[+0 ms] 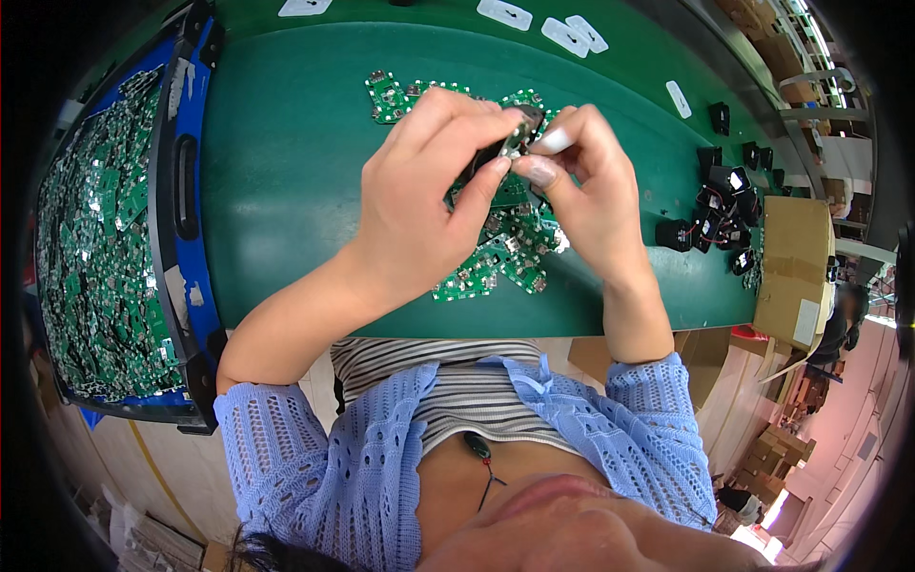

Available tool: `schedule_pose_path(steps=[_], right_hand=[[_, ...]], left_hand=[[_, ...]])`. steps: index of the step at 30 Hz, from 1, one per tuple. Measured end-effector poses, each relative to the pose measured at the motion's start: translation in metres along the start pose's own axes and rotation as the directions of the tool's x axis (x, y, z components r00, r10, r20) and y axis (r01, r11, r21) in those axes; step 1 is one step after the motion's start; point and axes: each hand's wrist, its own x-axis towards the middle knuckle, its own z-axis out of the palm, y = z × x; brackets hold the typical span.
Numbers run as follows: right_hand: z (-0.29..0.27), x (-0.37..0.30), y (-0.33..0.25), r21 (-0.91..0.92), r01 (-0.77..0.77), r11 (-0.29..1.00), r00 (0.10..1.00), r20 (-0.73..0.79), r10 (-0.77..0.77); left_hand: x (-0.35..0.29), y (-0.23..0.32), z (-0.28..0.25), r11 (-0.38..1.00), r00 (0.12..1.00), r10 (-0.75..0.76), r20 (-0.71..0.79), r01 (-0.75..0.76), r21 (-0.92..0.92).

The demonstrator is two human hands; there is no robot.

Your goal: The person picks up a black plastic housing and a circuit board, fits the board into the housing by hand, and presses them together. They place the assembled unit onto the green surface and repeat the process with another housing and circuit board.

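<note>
Above the middle of the green table, my left hand (415, 176) closes its thumb and fingers round a small black plastic casing (484, 157), partly hidden by the fingers. A green circuit board piece (518, 139) shows at its top. My right hand (596, 186) pinches at the same spot from the right, its thumb and forefinger tips meeting the board's edge; what exactly they grip is too small to tell. Beneath both hands lies a loose pile of green circuit boards (519, 255), with more boards (385, 97) just beyond the left hand.
A blue crate (195, 257) packed with circuit boards (100, 238) stands at the left. Several black casings (710, 219) with wires lie in a heap at the right, beside a cardboard box (793, 272). White labelled cards (566, 36) are along the table's (276, 172) far side.
</note>
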Motion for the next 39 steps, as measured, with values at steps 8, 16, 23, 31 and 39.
schedule_pose_path(steps=[8,16,23,31,39], right_hand=[[0.006,0.001,0.010,0.078,-0.153,0.985,0.987,-0.031,0.156],[0.020,0.000,0.004,0.013,-0.052,0.999,0.983,-0.173,0.054],[0.003,0.001,0.003,0.386,-0.117,0.915,0.971,-0.147,0.187],[0.011,-0.007,0.000,-0.231,0.340,0.912,0.940,0.073,-0.332],[0.011,0.004,0.022,-0.492,0.635,0.595,0.717,0.090,-0.691]], left_hand=[[-0.002,-0.001,0.007,0.985,0.988,-0.153,0.002,0.152,-0.081],[-0.002,-0.018,0.014,0.799,0.908,-0.414,0.057,0.393,-0.456],[0.001,-0.022,0.003,0.671,0.848,-0.490,0.202,0.515,-0.533],[0.006,-0.023,-0.009,0.141,0.507,-0.593,0.625,0.830,-0.540],[0.000,-0.008,0.004,0.276,0.622,-0.685,0.381,0.705,-0.654]])
